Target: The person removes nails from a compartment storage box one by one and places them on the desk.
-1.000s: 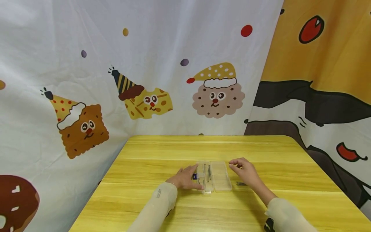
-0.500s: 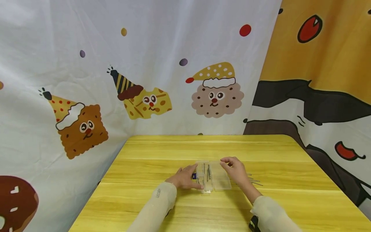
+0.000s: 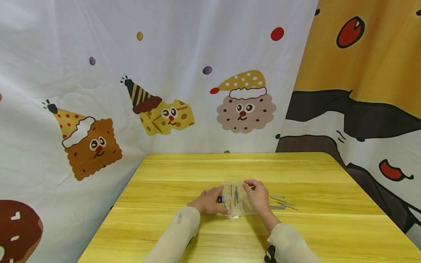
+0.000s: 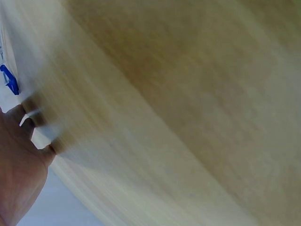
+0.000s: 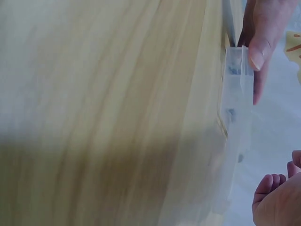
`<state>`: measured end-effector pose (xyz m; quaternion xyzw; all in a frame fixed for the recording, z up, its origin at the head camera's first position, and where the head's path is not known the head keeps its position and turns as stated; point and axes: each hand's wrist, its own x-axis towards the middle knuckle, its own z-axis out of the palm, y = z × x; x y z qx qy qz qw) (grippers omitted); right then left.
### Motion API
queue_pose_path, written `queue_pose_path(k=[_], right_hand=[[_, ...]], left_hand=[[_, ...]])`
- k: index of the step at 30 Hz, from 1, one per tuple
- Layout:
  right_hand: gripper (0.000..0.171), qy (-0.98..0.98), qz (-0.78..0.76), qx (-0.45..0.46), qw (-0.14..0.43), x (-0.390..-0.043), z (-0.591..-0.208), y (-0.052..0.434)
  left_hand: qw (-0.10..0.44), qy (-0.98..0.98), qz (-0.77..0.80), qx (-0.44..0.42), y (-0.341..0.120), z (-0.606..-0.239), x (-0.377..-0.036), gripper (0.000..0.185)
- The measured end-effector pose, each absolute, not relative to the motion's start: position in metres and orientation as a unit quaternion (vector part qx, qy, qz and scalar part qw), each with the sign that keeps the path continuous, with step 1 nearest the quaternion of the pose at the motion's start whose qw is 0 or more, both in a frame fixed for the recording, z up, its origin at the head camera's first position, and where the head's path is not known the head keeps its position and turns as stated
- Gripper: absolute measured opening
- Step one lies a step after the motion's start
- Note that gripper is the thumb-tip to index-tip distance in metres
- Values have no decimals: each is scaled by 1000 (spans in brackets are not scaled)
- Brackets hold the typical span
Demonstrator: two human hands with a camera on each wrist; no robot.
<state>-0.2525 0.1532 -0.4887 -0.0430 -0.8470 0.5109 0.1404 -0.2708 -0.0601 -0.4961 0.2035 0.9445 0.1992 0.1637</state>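
Observation:
A clear plastic storage box [image 3: 235, 211] lies with its lid folded out to the right. Long thin metal pieces like nails [image 3: 236, 195] lie in its compartments, and a blue clasp [image 3: 220, 199] shows at its left side. My left hand [image 3: 209, 201] holds the box from the left, thumb at the near end and index finger toward the far end. Over the lid is my right hand [image 3: 258, 197], with thumb and index fingertips close together; I cannot tell whether they pinch something. In the right wrist view, the right hand's fingers [image 5: 270, 183] are curled beside the box's side wall [image 5: 233, 103].
Several loose nails [image 3: 283, 203] lie on the wooden table [image 3: 315, 233], just right of the right hand. Behind the table's far edge hangs a white curtain [image 3: 177, 54] printed with cartoon snacks.
My right hand has moved left, from beside the box to over its lid, uncovering more of the loose nails. My left hand stays at the box.

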Motion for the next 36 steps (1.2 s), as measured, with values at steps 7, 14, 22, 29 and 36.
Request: queue_pose_path(k=[7, 14, 22, 29, 36], right_hand=[[20, -832, 528, -76, 152, -252, -494, 140], [20, -822, 539, -98, 157, -246, -496, 123], [16, -817, 531, -121, 189, -240, -499, 110], [20, -817, 530, -133, 186, -236, -504, 108], [19, -820, 525, -146, 176, -231, -506, 102]], left_hand=[[162, 944, 199, 205, -61, -497, -271, 110], [164, 944, 200, 207, -61, -496, -271, 110], [163, 943, 201, 212, -61, -497, -271, 109], [163, 942, 204, 209, -61, -497, -270, 109], [160, 943, 204, 208, -60, -499, -270, 110]])
